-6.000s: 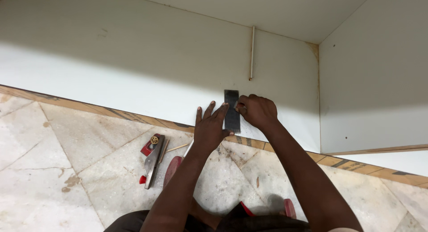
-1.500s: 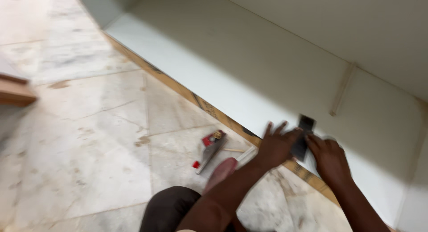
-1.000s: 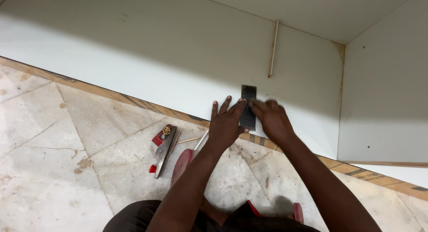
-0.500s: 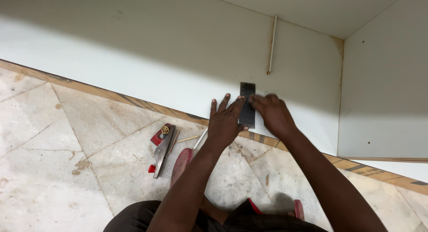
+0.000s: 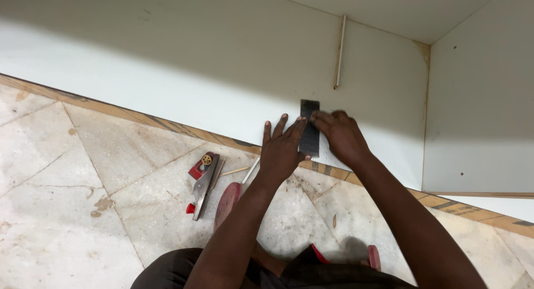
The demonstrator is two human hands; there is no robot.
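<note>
As before, both hands (image 5: pixel 311 141) press the dark plate (image 5: pixel 309 134) against the panel (image 5: pixel 167 72).

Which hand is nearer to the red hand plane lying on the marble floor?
Left. The left hand is pressed on the white panel just right of the hand plane. The right hand is farther right, beyond the dark rectangular piece both hands touch.
</note>
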